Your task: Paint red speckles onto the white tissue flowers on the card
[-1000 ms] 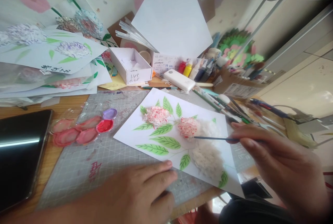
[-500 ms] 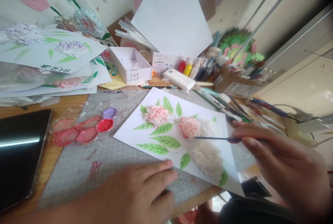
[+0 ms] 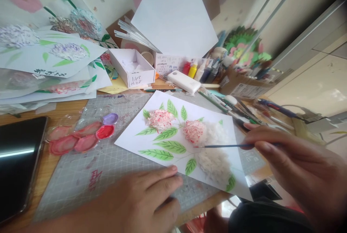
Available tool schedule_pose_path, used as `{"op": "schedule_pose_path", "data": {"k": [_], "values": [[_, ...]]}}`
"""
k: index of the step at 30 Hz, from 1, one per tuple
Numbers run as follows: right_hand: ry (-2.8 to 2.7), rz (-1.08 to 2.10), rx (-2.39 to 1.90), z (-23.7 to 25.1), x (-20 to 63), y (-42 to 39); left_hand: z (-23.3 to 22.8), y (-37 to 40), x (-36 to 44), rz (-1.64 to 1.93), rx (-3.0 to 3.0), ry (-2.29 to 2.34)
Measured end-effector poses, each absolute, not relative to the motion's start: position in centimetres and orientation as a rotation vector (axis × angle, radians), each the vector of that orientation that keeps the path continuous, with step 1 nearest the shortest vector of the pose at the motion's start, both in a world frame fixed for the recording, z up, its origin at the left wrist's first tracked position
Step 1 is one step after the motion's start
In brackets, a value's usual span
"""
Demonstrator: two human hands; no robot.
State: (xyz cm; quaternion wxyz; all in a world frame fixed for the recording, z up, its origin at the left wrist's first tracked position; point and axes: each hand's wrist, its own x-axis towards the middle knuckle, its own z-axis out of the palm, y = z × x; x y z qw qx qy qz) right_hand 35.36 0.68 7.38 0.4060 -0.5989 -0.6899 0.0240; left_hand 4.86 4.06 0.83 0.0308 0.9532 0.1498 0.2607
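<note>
Flower sheet (image 3: 180,159) sits mid-view for me, slantwise on the grey cutting mat (image 3: 73,178). Nearest, I see the left hand (image 3: 151,193), its index and middle fingers stretched out close together at the sheet's near edge. The right hand (image 3: 292,164) pinches a slim paintbrush (image 3: 223,146) between thumb and fingers; its reddish tip lies just below the red-flecked flower (image 3: 193,132), though I can't tell whether it touches paper. Leftward I find a paint palette (image 3: 86,142) beside a black tablet (image 3: 20,164); farther back, a white box (image 3: 141,77).
</note>
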Motion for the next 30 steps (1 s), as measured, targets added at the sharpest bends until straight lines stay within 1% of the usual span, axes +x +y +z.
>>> {"op": "schedule_pose_path", "data": {"k": [5, 11, 17, 22, 30], "values": [[-1.661, 0.035, -1.559, 7.4, 35.4, 0.8, 1.6, 4.2, 4.3, 0.735, 2.986, 0.404], [-1.711, 0.088, -1.561, 7.4, 36.4, 1.4, -0.6, 4.0, 5.0, 1.05, 2.856, 0.467], [-1.635, -0.044, -1.587, 7.3, 36.4, 1.5, -1.5, 4.0, 5.0, 1.059, 2.857, 0.452], [-1.74, -0.023, -1.47, 7.1, 35.8, 1.7, -1.2, 4.1, 5.0, 1.077, 2.874, 0.438], [-1.79, -0.112, -1.456, 6.9, 35.7, 1.7, -1.7, 4.0, 5.0, 1.132, 2.883, 0.46]]}}
